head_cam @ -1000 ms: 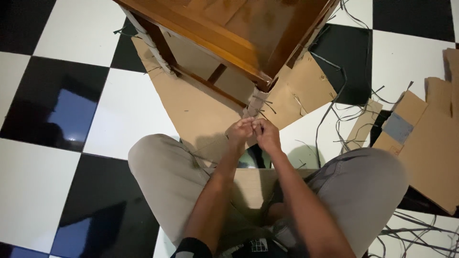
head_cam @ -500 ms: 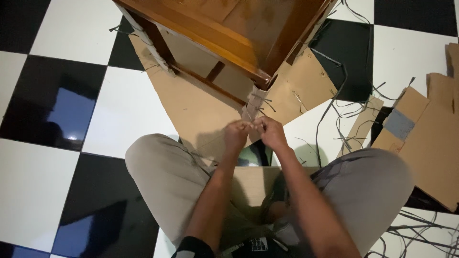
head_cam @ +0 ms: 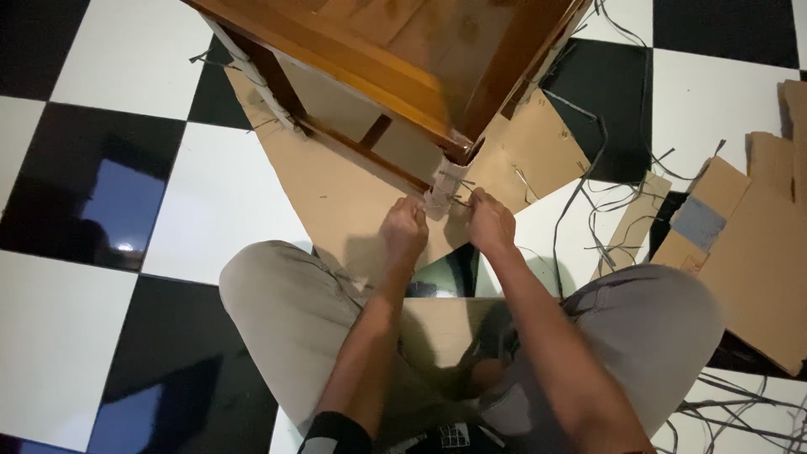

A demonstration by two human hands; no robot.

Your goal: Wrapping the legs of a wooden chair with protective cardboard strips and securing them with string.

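Straps (head_cam: 458,202) of thin dark plastic run around the cardboard wrap (head_cam: 443,187) on the near leg of the wooden cabinet (head_cam: 403,50), which stands on a cardboard sheet (head_cam: 336,185) laid over the checkered floor (head_cam: 109,76). They look light and limp but springy, probably slick and tough along their length, so a pinch near the knot with the loose end pulled taut seems the best hold; the wrap under them looks soft and would crush easily.

Going from the left, the left hand (head_cam: 405,229) sits just beside the leg on its left side, fingers (head_cam: 402,210) curled closed; they seem to pinch a strap end, though the strap itself is too thin to make out there. The leg and its wrap lie between the two hands. The right hand (head_cam: 492,223) is at the leg's right side, fingers (head_cam: 476,200) closed on a strap end that sticks out from the wrap, touching it.

Farther right, loose strap pieces (head_cam: 605,193) trail across the floor, and cardboard scraps (head_cam: 748,227) lie near its right edge.
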